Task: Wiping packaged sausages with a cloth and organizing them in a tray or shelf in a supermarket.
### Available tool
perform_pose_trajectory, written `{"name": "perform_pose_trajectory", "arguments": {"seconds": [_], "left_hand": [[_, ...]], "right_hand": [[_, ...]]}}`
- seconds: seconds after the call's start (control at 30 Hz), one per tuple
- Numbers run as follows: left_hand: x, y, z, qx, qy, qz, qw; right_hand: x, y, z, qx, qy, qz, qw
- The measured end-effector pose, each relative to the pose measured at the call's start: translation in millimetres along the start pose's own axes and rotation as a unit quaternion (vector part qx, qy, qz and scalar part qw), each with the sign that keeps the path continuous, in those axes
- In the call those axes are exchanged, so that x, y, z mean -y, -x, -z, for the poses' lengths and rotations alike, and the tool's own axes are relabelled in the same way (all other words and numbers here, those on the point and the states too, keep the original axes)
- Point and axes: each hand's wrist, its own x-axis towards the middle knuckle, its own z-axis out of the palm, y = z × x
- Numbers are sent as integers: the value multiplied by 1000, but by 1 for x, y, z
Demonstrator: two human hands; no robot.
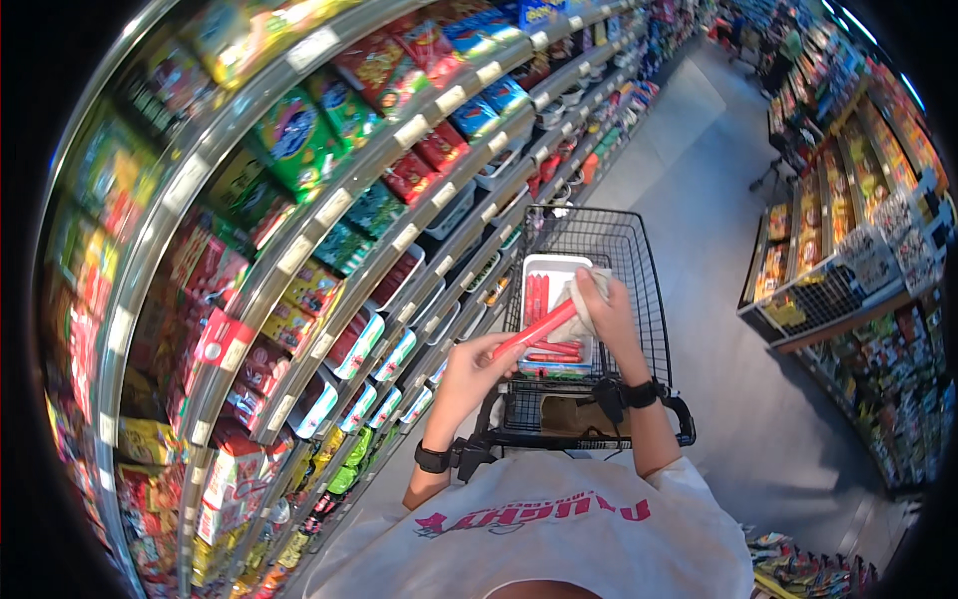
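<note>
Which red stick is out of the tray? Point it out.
The red stick gripped by the left hand, with the right hand pressing a white cloth to its far end. The others lie in the white tray.

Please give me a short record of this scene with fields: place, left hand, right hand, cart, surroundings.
place: shop aisle, seen from above
left hand: grips the lower end of a red stick-shaped pack
right hand: presses a white cloth on the pack's upper end
cart: black wire shopping cart holding a white tray of more red packs
surroundings: snack shelves at left, grey floor

Bright store lighting, heavy fisheye bending, blurred left edge
</note>
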Motion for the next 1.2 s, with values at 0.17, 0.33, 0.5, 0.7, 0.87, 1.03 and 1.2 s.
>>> {"name": "perform_pose_trajectory", "arguments": {"seconds": [0.17,0.33,0.5,0.7,0.87,1.03,1.2], "left_hand": [[35,-16,-10,-121,-58,-2,991],[66,-18,-14,-136,-40,66,988],[79,-1,-19,-191,-16,126,973],[98,19,-24,-233,-12,185,955],[107,53,-18,-287,-25,227,930],[104,70,-17,-307,-47,255,916],[101,73,-16,-300,-49,243,921]], "right_hand": [[-112,-35,28,-48,17,-23,998],[-269,-36,26,40,216,-101,970],[-328,-35,22,290,340,-59,893],[-413,-68,-14,122,213,-213,946],[-467,-59,-61,58,212,-244,945],[-453,-63,-93,43,305,-194,931],[-482,-68,-79,7,165,-363,917]]}}
